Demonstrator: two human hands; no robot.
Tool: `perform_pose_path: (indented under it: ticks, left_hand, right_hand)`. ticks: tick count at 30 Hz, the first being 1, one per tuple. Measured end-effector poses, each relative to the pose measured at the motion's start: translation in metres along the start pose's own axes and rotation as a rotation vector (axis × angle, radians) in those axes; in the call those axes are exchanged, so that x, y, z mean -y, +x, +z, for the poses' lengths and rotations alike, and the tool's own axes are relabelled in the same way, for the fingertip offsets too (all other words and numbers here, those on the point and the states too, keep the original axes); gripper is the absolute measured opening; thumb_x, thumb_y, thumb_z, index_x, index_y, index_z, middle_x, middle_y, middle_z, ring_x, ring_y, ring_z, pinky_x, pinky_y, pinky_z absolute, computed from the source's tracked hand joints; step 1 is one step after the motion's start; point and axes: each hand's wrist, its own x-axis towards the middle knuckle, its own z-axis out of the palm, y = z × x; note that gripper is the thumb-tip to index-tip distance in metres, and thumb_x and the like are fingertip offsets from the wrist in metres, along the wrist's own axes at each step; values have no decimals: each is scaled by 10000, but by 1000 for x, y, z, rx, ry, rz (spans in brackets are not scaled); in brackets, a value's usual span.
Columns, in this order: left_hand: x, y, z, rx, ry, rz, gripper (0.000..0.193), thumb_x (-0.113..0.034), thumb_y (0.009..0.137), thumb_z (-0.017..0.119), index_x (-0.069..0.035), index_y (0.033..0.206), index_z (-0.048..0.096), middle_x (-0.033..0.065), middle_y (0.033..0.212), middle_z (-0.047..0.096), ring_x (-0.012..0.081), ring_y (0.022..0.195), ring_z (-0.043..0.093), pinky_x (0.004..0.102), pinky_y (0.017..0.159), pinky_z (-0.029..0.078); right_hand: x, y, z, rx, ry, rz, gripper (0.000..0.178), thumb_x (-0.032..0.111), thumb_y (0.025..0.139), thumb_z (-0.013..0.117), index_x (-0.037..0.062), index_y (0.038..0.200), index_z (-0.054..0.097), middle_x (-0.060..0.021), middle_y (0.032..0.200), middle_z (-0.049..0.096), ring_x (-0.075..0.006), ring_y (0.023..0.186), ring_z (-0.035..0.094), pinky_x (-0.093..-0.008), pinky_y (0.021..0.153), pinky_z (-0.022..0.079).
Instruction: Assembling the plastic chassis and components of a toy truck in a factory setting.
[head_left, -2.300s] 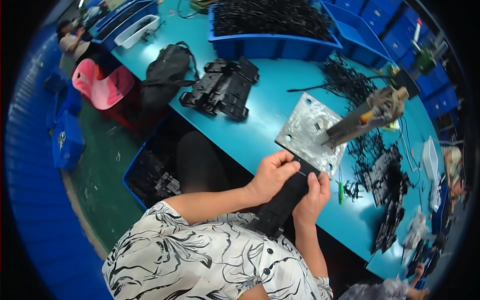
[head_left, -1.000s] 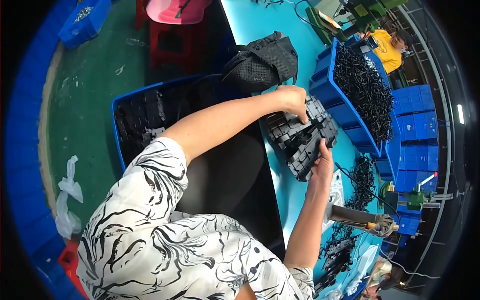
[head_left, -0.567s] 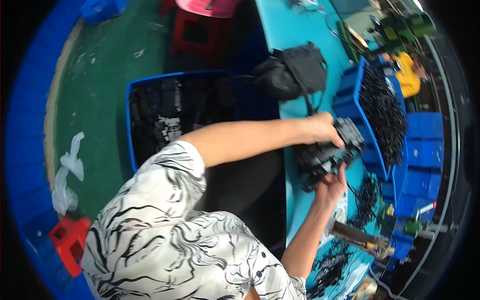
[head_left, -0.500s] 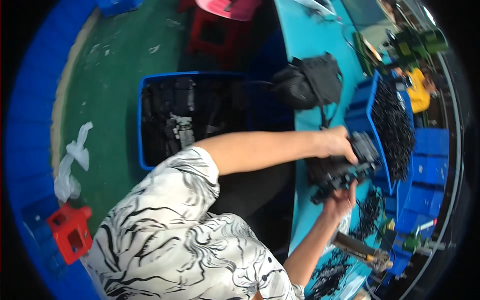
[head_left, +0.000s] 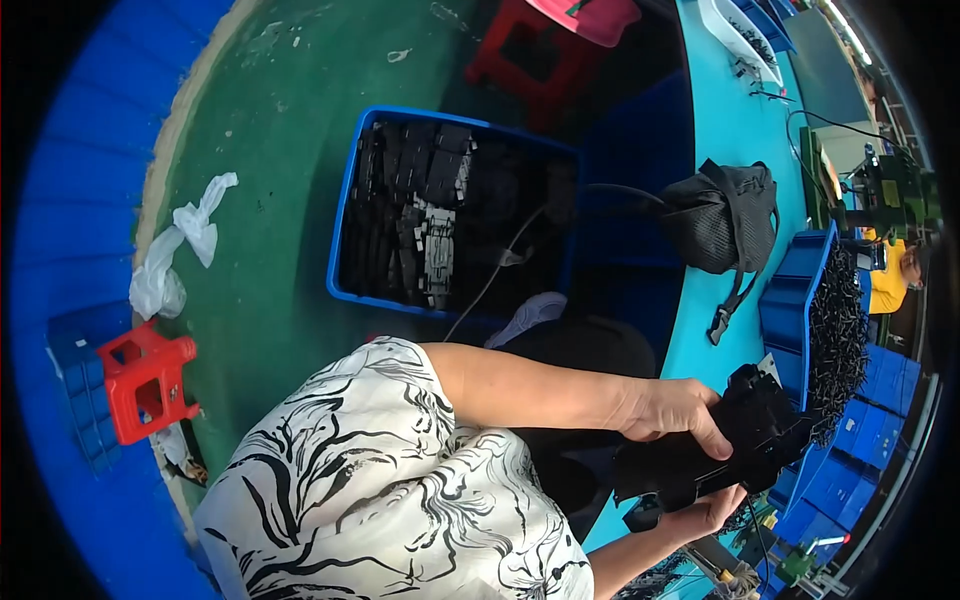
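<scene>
Both my hands are on a black plastic housing (head_left: 765,425), boxy with cutouts and ridges, held above the right-hand worktable. My left hand (head_left: 680,412) grips it from the near side, its thumb lying across the top. From below, my right hand (head_left: 708,512) supports it, fingers curled against its lower edge. Whether it is one piece or several stacked together, I cannot tell. Just beyond it stands a blue bin (head_left: 785,300) filled with small black parts. A black mesh bag (head_left: 720,225) with a buckled strap lies farther up the turquoise tabletop (head_left: 705,325).
On the green floor, a blue tub (head_left: 345,220) holds stacked black plastic housings. A red stool (head_left: 150,380) and a knotted white plastic bag (head_left: 195,230) are at left. A white tray (head_left: 712,22) sits at the table's far end. A person in yellow (head_left: 887,280) is beyond the bins.
The view has shifted, so the tub and table appear farther right. The black housing has been turned in my hands, and both still hold it.
</scene>
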Motion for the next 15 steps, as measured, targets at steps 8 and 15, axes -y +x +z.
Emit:
perform_pose_path:
  ticks: [8,15]
  left_hand:
    - [18,-31,-16,183,-48,163,682,-82,685,806,9,1247,431,102,1077,591,212,1009,574,356,912,456]
    - [-6,-56,-12,147,74,281,402,-93,679,785,1,1026,606,93,901,664,174,840,636,302,808,501]
  right_hand:
    - [7,-23,28,-45,-317,-23,544,298,913,489,-36,1326,375,-180,1242,500,-266,1093,529,-393,946,420]
    - [11,-15,49,508,-1240,-655,515,343,808,604,-28,1162,552,-209,1150,566,-379,903,578,-454,789,436]
